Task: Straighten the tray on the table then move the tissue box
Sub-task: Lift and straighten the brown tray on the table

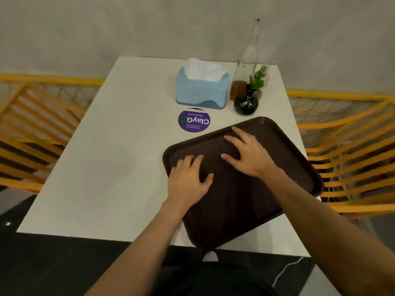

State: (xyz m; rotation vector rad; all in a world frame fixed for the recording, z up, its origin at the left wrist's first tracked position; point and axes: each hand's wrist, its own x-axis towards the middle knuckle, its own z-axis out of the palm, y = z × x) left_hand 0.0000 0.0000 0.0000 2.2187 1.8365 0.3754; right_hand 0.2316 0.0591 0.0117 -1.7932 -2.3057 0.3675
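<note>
Nearest me, the brown tray (245,199) lies skewed on the white table (96,167), one corner poking past the near edge and its right side reaching over the right edge. My left hand (188,180) rests flat on the tray's left part, fingers spread, and my right hand (248,152) lies flat further in, also splayed; neither is closed around anything, both just press down on the tray floor. So I judge the straightening is only under way, since the tray is plainly crooked against the table edges. Beyond it sits a round purple sticker (194,121), and past that the blue tissue box (201,90), untouched near the far edge, beside a glass bottle (245,67) and a small dark vase (246,102). Moving the box is all left to do.
</note>
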